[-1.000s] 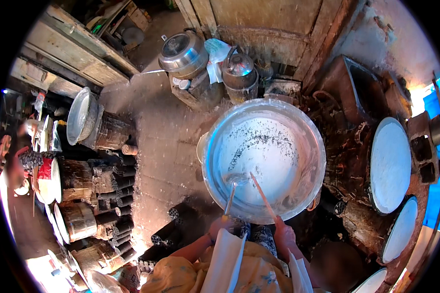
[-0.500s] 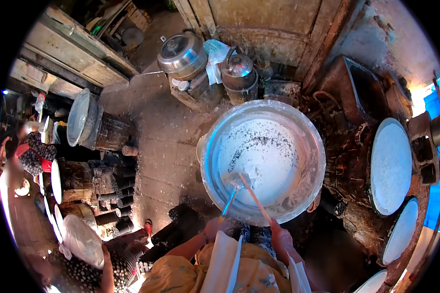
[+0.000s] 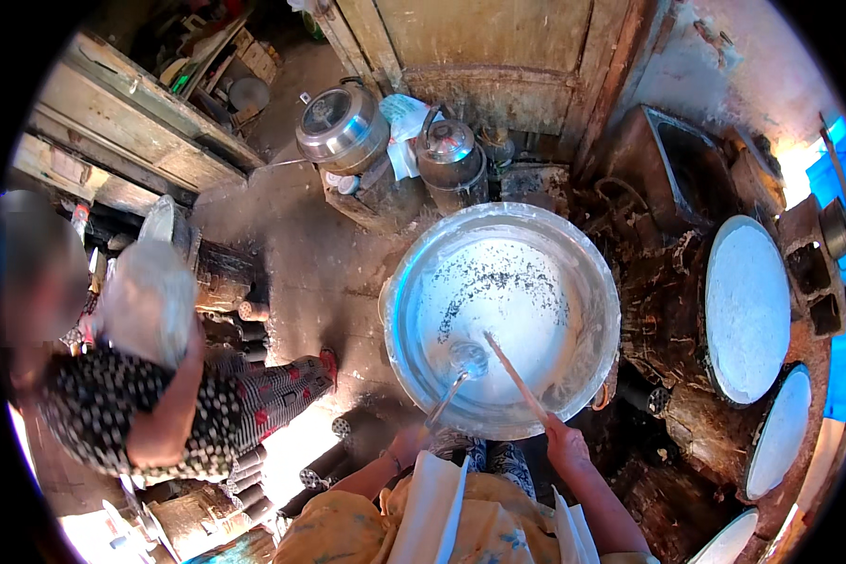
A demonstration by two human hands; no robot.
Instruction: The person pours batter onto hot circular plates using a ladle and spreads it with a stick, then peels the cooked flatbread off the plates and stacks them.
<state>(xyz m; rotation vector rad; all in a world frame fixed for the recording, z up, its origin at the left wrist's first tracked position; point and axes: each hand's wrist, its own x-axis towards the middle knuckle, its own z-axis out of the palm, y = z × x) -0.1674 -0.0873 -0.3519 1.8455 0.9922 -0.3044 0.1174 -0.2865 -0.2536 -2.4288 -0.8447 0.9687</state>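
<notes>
Basin of round silvery metal [image 3: 590,310] is lying just ahead as I am watching remotely, left hand [image 3: 409,442] gripping a shiny long-handled ladle [image 3: 448,399], right hand [image 3: 566,446] a slender brown stick [image 3: 518,379], both tools slanting inward.

Ahead of me, a kettle [image 3: 447,143] stands near a lidded metal pot [image 3: 338,127], a pale bag [image 3: 405,120] between them. On my left I see a co-worker [image 3: 164,428] in a dotted top [image 3: 89,395].
</notes>
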